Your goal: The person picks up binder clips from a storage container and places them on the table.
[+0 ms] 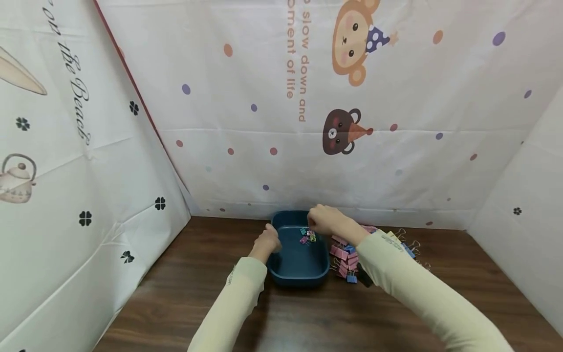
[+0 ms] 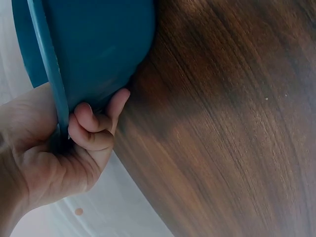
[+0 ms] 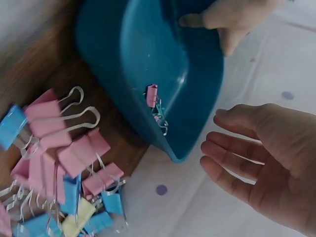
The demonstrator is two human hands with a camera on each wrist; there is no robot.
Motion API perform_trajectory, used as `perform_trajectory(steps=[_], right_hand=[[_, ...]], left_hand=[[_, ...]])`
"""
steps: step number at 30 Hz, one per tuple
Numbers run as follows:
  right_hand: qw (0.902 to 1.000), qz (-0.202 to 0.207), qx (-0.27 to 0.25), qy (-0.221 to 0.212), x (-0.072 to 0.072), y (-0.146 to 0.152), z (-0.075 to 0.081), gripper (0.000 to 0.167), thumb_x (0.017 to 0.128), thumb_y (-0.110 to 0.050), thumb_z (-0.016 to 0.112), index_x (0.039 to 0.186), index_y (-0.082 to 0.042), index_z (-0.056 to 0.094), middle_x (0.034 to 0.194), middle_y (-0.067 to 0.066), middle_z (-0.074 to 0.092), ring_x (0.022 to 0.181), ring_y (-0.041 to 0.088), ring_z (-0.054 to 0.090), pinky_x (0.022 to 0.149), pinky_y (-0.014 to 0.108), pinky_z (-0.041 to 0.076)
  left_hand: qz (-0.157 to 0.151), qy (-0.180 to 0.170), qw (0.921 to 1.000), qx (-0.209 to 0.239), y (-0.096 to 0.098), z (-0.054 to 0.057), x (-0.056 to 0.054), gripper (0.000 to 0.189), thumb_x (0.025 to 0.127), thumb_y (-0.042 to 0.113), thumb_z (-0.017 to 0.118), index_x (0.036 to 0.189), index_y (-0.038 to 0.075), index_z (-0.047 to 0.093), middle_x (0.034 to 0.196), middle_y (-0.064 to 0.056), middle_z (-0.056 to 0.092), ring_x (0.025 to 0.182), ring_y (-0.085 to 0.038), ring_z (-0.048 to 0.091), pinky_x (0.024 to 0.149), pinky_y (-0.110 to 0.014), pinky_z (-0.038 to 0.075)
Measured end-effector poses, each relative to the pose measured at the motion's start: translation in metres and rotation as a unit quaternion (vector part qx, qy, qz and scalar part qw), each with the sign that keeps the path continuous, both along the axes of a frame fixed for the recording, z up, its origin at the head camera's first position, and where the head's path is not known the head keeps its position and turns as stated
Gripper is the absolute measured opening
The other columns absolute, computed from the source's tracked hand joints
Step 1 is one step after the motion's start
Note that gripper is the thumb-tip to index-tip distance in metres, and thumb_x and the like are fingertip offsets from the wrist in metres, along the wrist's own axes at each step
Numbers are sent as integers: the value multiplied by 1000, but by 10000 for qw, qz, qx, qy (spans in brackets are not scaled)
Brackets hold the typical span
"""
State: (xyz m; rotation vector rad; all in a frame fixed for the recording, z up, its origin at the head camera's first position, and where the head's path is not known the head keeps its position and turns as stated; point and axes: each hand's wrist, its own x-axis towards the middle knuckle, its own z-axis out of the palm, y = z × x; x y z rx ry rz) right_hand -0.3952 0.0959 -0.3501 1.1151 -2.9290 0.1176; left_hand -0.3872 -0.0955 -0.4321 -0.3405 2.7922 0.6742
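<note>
A dark teal plastic basin (image 1: 295,280) stands on the wooden table, with several small binder clips (image 1: 308,236) in its far right part. At its left side, my left hand (image 1: 266,240) grips the wall. In the left wrist view the curled fingers (image 2: 94,131) lie against the outside, while the right wrist view shows the thumb inside the rim. My right hand (image 3: 276,158) is beside the basin's far right corner, fingers loosely bent and holding nothing. Right of the basin lies a heap of pink, blue and yellow binder clips (image 3: 81,153), partly hidden by the right arm in the head view.
Dark wood table (image 1: 184,293) extends around the basin. White printed sheets (image 1: 246,166) rise behind it and at both sides. A black object (image 1: 364,276) lies by the heap, partly under the right sleeve. More clips (image 1: 409,249) show beyond that sleeve.
</note>
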Motion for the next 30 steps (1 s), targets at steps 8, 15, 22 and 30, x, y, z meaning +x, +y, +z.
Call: perform_trajectory(steps=[8,15,22,30], right_hand=[[9915,-559,215,-1158,-22,-31,-23,13,97,-4,65,105,-3,76,103,11,74,84,19,68,78,36,59],[9772,-1129,473,-1737,-30,-47,-47,14,95,-12,72,108,-9,75,102,6,72,87,19,67,80,36,58],[9702,-1665,306,-1732,-37,-59,-70,13,93,0,69,83,-7,73,79,8,64,63,18,53,57,31,44],[9717,-1853,227,-1448,-53,-77,-76,10,96,2,65,89,-4,70,93,16,67,73,24,62,65,35,52]], left_hand=[[55,90,9999,22,0,-5,-1,69,97,13,65,150,-4,24,133,-25,60,106,-36,61,98,-48,48],[47,77,9999,71,-2,-8,-1,69,97,13,66,149,-3,25,130,-25,61,105,-36,62,96,-48,49],[138,177,9996,158,4,0,11,64,95,12,68,143,-4,30,124,-26,63,101,-36,62,96,-49,49],[155,164,9997,62,0,-1,3,56,96,13,66,139,-3,33,122,-26,63,102,-39,63,96,-49,49]])
